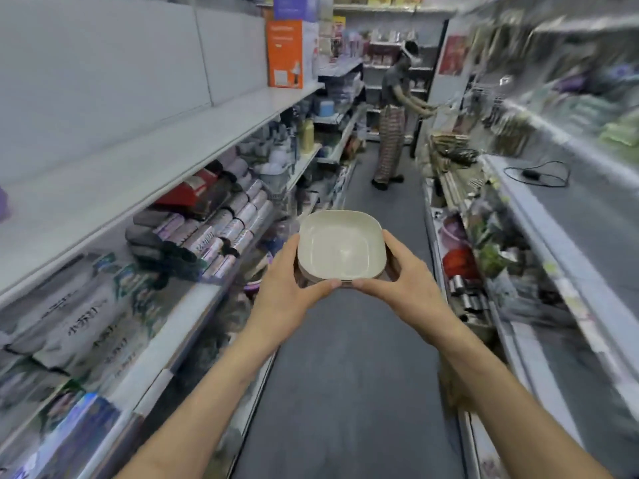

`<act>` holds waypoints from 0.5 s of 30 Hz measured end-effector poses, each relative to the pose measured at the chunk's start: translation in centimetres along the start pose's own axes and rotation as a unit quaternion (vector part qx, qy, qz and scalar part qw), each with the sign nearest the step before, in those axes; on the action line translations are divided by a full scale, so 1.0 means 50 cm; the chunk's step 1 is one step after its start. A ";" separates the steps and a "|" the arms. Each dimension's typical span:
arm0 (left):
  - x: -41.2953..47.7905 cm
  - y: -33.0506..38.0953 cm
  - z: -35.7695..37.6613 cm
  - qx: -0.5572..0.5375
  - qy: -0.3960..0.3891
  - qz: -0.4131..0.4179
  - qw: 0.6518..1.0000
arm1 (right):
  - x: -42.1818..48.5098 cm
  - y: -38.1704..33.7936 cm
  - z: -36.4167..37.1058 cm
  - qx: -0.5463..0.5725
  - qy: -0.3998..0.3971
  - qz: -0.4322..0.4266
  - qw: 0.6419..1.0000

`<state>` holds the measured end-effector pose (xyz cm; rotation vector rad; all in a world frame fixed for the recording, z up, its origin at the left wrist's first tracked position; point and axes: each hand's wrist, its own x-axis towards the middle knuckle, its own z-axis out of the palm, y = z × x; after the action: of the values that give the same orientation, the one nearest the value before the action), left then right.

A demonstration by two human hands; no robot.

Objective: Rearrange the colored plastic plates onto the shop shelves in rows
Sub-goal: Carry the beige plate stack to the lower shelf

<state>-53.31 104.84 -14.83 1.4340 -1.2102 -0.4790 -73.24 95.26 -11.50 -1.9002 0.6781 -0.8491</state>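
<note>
Two hands carry a small stack of rounded-square plastic plates [340, 248], cream on top with a brownish one beneath, level and mouth-up above the grey aisle floor [345, 375]. The left hand [287, 292] grips its left edge and the right hand [404, 281] its right, thumbs meeting on the near rim. The stack touches no shelf. The bare white shelf board [173, 150] lies up and leftward, nearer the left hand, so placing it there likely needs a lift and a leftward swing.
</note>
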 end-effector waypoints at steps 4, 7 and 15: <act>-0.060 0.042 0.125 0.015 -0.060 0.009 0.998 | -0.134 0.041 -0.096 -0.017 0.043 0.029 0.999; -0.113 0.063 0.219 0.016 -0.111 0.022 0.993 | -0.246 0.077 -0.162 -0.026 0.087 0.054 0.994; -0.212 0.086 0.522 0.006 -0.304 0.026 0.952 | -0.551 0.188 -0.331 -0.056 0.235 0.178 0.954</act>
<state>-80.84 102.11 -21.66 1.2979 -1.7321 -0.9216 -104.04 103.08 -21.97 -1.6049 1.3388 -1.0497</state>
